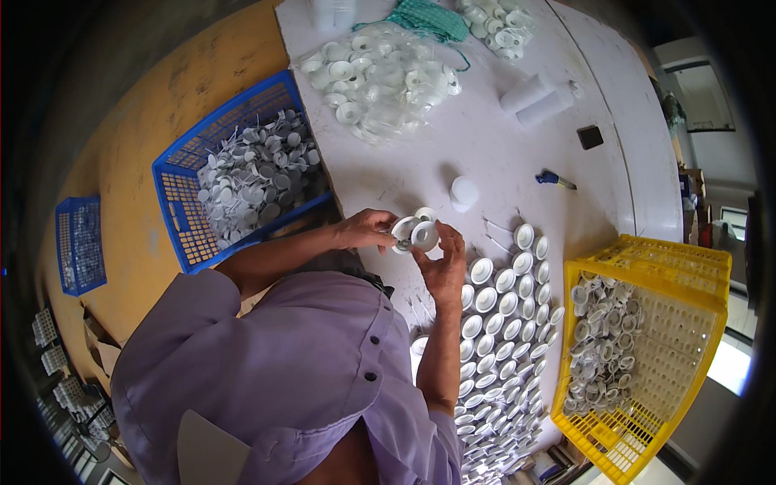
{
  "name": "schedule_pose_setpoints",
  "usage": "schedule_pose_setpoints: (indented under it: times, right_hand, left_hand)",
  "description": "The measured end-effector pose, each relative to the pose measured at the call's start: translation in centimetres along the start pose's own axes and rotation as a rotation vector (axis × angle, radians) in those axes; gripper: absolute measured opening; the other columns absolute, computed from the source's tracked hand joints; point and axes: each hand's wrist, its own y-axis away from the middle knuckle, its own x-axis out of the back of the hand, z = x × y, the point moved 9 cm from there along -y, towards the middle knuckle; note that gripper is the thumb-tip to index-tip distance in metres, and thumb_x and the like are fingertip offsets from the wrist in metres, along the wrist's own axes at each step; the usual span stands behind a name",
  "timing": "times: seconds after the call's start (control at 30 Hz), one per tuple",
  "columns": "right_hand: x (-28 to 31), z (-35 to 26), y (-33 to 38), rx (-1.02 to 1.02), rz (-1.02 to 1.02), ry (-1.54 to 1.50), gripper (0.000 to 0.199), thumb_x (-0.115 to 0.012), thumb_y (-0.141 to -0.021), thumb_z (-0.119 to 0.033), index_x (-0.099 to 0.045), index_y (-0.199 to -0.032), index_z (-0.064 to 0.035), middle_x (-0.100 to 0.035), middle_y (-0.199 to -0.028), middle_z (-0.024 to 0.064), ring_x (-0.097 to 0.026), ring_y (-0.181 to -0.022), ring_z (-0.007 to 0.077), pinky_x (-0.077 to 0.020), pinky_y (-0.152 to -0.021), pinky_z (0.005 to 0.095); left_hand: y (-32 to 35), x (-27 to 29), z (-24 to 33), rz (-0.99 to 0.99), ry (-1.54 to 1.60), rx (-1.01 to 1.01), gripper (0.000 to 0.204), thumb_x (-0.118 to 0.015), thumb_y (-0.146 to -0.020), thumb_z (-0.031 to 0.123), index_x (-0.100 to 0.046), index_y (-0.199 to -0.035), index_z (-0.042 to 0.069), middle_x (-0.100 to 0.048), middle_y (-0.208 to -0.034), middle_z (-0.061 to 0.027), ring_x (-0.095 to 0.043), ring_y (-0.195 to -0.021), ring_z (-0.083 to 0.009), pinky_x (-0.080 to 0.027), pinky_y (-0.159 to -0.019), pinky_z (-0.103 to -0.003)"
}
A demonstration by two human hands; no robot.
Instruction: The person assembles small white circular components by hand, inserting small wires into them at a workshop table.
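The white round pieces (pixel 423 235) lie between the two hands, above the white table (pixel 517 206), and both hands touch them. The left hand (pixel 370 229) has its fingertips drawn in narrowly on the left side of the cluster; the right hand (pixel 443 263) holds the other side between thumb and curled fingers. Three pieces can be made out, partly overlapping. The one nearest the right hand turns its round opening up toward the head; the one at the left fingertips is tilted. Being round, they show no clear long axis.

Just beyond the right hand stands one white cup-shaped piece (pixel 464 194). Right of the right forearm, white discs (pixel 485 300) spread in slanting rows, too many to count. Farther right is one yellow crate (pixel 687 260) of white parts. Left of the left hand are two blue crates (pixel 171 212), one near, one well apart. Well beyond both hands lie two bags of white pieces (pixel 380 81) and a green bundle (pixel 427 20).
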Motion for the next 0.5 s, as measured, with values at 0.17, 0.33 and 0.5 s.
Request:
schedule_pose_setpoints:
  times: [0.17,0.33,0.5]
  right_hand:
    - [-0.3,-1.2,0.7,-0.009,-0.059,0.119,0.070,-0.083,-0.060,-0.016,-0.053,-0.122,-0.0052,-0.054,-0.117,0.0141,-0.051,-0.107,0.0319,-0.0460,-0.087,0.0394]
    - [-0.5,-0.4,1.5,-0.071,-0.037,-0.020,0.072,-0.083,-0.061,-0.015,-0.052,-0.125,-0.0070,-0.053,-0.120,0.0139,-0.050,-0.109,0.0321,-0.0456,-0.089,0.0392]
    - [-0.1,0.2,2.2,-0.111,-0.010,-0.192,0.071,-0.080,-0.066,-0.011,-0.049,-0.128,-0.0048,-0.050,-0.123,0.0145,-0.053,-0.109,0.0289,-0.0501,-0.082,0.0364]
  left_hand:
    - [-0.7,-1.8,0.4,-0.078,0.053,-0.053,0.043,-0.066,-0.084,0.018,-0.050,-0.117,-0.005,-0.060,-0.098,-0.0095,-0.060,-0.079,-0.0159,-0.051,-0.067,-0.030]
    - [-0.9,-2.4,0.3,-0.046,0.032,-0.041,0.044,-0.067,-0.084,0.022,-0.051,-0.115,-0.005,-0.061,-0.095,-0.0092,-0.060,-0.078,-0.0154,-0.051,-0.064,-0.029]
    - [-1.0,-2.9,0.4,-0.047,0.038,-0.057,0.044,-0.067,-0.085,0.022,-0.051,-0.114,-0.006,-0.061,-0.095,-0.0095,-0.060,-0.077,-0.0148,-0.051,-0.063,-0.027]
